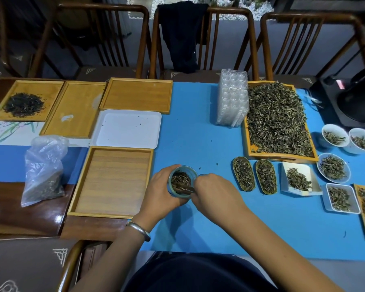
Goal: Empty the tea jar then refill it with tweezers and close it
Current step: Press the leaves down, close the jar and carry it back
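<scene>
A small round tea jar (190, 172) with a pale blue-green rim stands on the blue mat near the front, open and holding dry tea leaves. My left hand (159, 191) grips the jar from its left side. My right hand (214, 191) pinches dark brown tweezers (184, 187) whose tips reach into the jar among the leaves. No lid shows in this view.
An empty wooden tray (112, 182) lies just left of the jar, a white tray (126, 128) behind it. Right of the jar are two oval tea scoops (254, 175), a big tray of loose tea (277, 120), and several small dishes of leaves. A plastic bag (44, 169) sits far left.
</scene>
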`<state>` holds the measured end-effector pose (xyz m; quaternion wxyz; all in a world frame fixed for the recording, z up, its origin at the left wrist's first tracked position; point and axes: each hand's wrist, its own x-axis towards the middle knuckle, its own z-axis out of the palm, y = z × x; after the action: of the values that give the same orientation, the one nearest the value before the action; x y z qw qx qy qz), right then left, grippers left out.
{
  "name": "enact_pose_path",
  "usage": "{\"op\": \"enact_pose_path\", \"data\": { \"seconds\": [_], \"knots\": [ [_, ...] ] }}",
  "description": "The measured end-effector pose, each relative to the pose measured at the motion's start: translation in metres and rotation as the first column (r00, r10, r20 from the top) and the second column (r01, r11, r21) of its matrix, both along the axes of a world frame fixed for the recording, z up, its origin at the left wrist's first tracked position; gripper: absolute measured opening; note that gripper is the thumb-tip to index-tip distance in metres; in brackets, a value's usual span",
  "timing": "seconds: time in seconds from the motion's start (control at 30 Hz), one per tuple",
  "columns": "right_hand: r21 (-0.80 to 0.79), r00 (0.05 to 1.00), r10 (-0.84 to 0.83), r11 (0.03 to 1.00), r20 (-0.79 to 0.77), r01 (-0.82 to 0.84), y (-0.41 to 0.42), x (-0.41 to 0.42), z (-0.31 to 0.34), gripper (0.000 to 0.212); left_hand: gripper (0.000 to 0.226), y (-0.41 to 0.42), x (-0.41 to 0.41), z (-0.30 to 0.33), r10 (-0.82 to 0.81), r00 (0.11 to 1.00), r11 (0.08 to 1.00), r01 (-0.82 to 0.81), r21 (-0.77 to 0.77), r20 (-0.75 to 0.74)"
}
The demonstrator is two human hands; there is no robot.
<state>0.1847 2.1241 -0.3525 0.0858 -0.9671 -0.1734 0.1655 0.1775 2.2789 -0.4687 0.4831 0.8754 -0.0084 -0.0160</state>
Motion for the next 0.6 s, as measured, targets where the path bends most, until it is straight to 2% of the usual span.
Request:
{"op": "enact_pose_path", "data": {
  "seconds": [0.2, 0.4, 0.5, 0.6],
  "knots": [
    [-0.017, 0.999, -0.002, 1.0, 0.05, 0.003, -0.008, 0.003, 0.008, 0.026, 0.071, 0.005, -0.006, 0.002, 0.038, 0.999, 0.999, -0.038, -0.013, -0.024],
    [-0.082, 0.997, -0.024, 0.996, 0.074, 0.03, 0.01, 0.001, 0.005, 0.021, 0.072, 0.005, -0.007, 0.004, 0.034, 0.999, 0.999, -0.034, -0.016, -0.019],
    [-0.087, 0.999, -0.02, 0.996, 0.04, 0.023, 0.016, 0.0, 0.0, 0.019, 0.066, 0.002, -0.007, 0.006, 0.044, 0.999, 0.999, -0.044, -0.027, -0.012],
    [-0.064, 0.999, -0.03, 0.997, 0.041, 0.033, 0.014, 0.002, -0.005, 0.012, 0.071, 0.005, -0.006, 0.003, 0.063, 0.998, 0.998, -0.063, 0.004, -0.024]
  ]
}}
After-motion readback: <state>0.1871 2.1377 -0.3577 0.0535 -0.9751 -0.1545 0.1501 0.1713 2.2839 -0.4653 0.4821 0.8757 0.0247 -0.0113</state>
